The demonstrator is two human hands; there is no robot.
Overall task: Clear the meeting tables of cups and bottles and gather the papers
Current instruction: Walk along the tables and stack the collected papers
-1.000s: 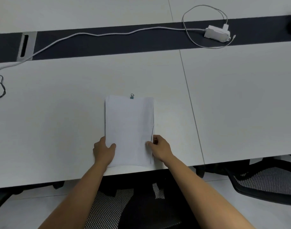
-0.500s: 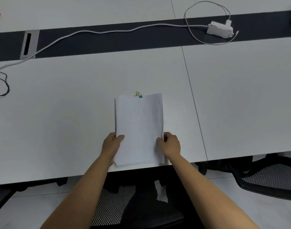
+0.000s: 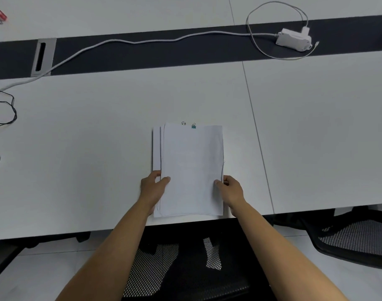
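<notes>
Far off at 10 o'clock from the papers lies a small red thing point(image 3: 0, 16), too blurred to name. At 9 o'clock a black wire point(image 3: 11, 109) loops on the table point(image 3: 88, 148). A white cable point(image 3: 142, 41) runs from beside the slot point(image 3: 42, 56) along the dark strip toward 1 o'clock.

The left hand point(image 3: 152, 187) grips the left edge of the papers point(image 3: 192, 170). Its thumb presses on the top sheet and 1 fingertip shows on the sheets below, while the other fingers are hidden. The papers sit at the table's near edge, straight ahead of the person, with 2 clips point(image 3: 193, 126) at their 12 o'clock end. The right hand point(image 3: 231, 190) pinches the right edge, thumb on top and fingers curled against the side.

At 1 o'clock the cable ends at a white adapter point(image 3: 294, 40). At 4 o'clock a mesh chair point(image 3: 355, 242) stands under the table.

1 s ago the stack was square and only 1 clip showed. Now the lower sheets jut out toward 9 o'clock and a 2nd clip has come into sight. I judge that the hands have begun to take the bundle up and the layers slipped as they did. I cannot tell whether the stack is clear of the table. Gathering looks nearly done here, but the stack likely needs squaring before it is carried, or the loose sheets may slide out.
</notes>
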